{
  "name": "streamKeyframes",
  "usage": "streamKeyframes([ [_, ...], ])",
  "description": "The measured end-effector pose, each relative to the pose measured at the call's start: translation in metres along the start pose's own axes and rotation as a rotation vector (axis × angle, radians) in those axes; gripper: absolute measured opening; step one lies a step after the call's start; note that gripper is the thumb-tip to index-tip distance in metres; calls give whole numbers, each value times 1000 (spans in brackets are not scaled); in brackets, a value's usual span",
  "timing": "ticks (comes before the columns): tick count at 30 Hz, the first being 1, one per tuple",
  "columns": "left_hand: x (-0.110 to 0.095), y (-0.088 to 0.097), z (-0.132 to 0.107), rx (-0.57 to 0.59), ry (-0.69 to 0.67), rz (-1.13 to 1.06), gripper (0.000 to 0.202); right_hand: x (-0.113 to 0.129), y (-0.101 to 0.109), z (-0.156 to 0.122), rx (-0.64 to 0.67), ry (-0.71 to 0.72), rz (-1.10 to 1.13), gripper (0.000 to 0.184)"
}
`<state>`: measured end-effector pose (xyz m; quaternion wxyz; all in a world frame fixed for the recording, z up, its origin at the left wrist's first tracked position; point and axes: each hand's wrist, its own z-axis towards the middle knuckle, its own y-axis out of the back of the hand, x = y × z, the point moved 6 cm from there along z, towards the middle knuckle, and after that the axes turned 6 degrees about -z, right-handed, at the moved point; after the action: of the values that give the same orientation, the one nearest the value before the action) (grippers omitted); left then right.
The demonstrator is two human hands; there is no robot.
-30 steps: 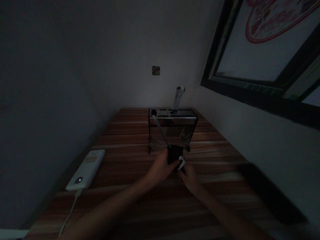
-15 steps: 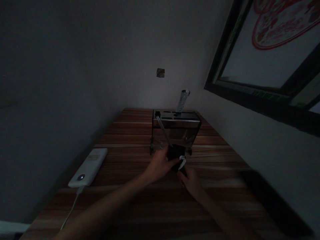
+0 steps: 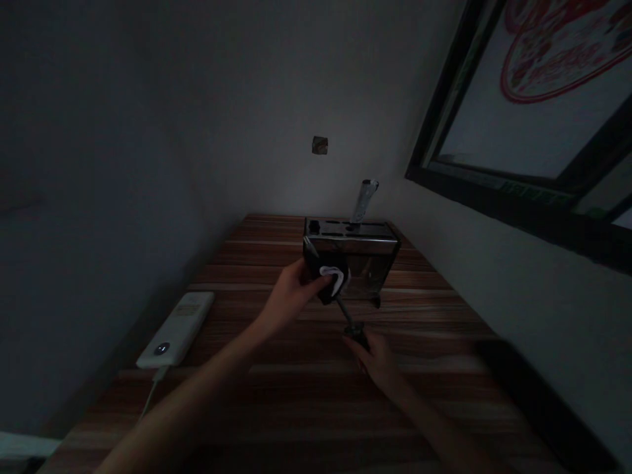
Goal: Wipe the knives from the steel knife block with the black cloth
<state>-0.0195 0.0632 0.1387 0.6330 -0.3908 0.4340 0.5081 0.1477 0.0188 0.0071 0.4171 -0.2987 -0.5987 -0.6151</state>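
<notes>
My left hand (image 3: 296, 283) is closed on a black cloth (image 3: 323, 263) with a curled white patch. The cloth is folded around the blade of a long, narrow knife (image 3: 344, 311). A bit of the blade shows beyond the cloth at the upper left, and another stretch between the cloth and the handle. Lower right, my right hand (image 3: 378, 359) grips the dark handle. The blade points away from me, up and left. Just behind the cloth stands a knife rack (image 3: 370, 229) with a slotted metal top, partly hidden by cloth and hand.
A plastic-wrapped handle (image 3: 364, 201) sticks up from the rack. On the left of the wood-grain table (image 3: 237, 270) lies a white power bank (image 3: 175, 329) with a cable. A dark long object (image 3: 538, 401) lies on the right. Walls stand close behind and right, with a framed panel (image 3: 518, 145).
My left hand has slid the black cloth up and left along the blade, away from the handle, baring the blade near the handle. My right hand has stayed nearly in place.
</notes>
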Motion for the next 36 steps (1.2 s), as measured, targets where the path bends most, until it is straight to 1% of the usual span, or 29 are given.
streamKeyframes([
  [5, -17, 26, 6, -124, -56, 2, 32, 5, 2, 0, -18, 52, -35, 33],
  [8, -26, 40, 6, -211, -86, 11, 33, 4, 1, -1, -8, 53, -55, 31],
  [11, -30, 46, 6, -242, -107, 7, 33, 2, 0, -2, -2, 33, -51, 32],
  [14, -31, 45, 6, -248, -104, 19, 32, 0, -1, -2, 1, 28, -39, 34],
  [17, -29, 39, 5, -239, -93, 17, 30, -4, -1, -2, -11, 28, -44, 36],
  [20, -24, 30, 4, -201, -62, 19, 29, -8, -1, -2, -20, 12, -36, 37],
  [24, -15, 14, 0, -118, -20, 41, 29, -9, -1, -2, -21, 16, -12, 36],
  [30, 2, -12, -9, 17, 48, 82, 25, -3, 2, -4, -38, 34, 17, 33],
  [33, 13, -26, -16, 96, 59, 134, 23, -2, 3, -4, -49, 20, 30, 31],
  [36, 31, -41, -26, 167, 68, 201, 25, -5, 3, -4, -57, -5, 33, 26],
])
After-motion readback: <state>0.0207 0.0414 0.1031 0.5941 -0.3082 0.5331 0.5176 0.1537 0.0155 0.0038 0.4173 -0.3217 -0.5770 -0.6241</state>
